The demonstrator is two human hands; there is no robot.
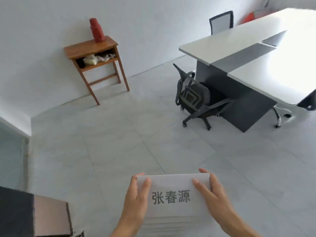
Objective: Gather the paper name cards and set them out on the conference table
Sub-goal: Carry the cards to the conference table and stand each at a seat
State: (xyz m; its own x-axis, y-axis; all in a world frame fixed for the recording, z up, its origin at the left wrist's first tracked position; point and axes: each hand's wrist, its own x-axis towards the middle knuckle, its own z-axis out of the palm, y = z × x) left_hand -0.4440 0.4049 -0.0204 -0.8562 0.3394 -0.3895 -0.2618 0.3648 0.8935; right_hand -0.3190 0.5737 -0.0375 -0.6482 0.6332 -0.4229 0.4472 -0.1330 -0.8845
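Holding a stack of paper name cards (172,197) low in the foreground, both hands sit at the bottom centre of the view. The top card is white and bears three large grey Chinese characters. More sheet edges show beneath it, blurred. The left hand (136,200) has its grip clamped on the stack's left edge, thumb lying on the top card and fingers curled behind. The right hand (212,195) has its grip clamped on the right edge the same way, thumb on top, fingertips over the upper right corner.

Below the cards lies a pale grey tiled floor (106,142). Well apart, at upper right, stands the white conference bench (256,65) with a grey strip along its middle and dark grey panel legs. A black mesh office chair (193,98) on castors is pushed partly under its near end, and a second chair (221,21) stands at its far side. Against the white wall at upper left stands a small wooden side table (95,53) with an open shelf holding crumpled items; a red flask (97,29) stands on top. A dark and brown furniture edge (34,216) fills the lower left corner.
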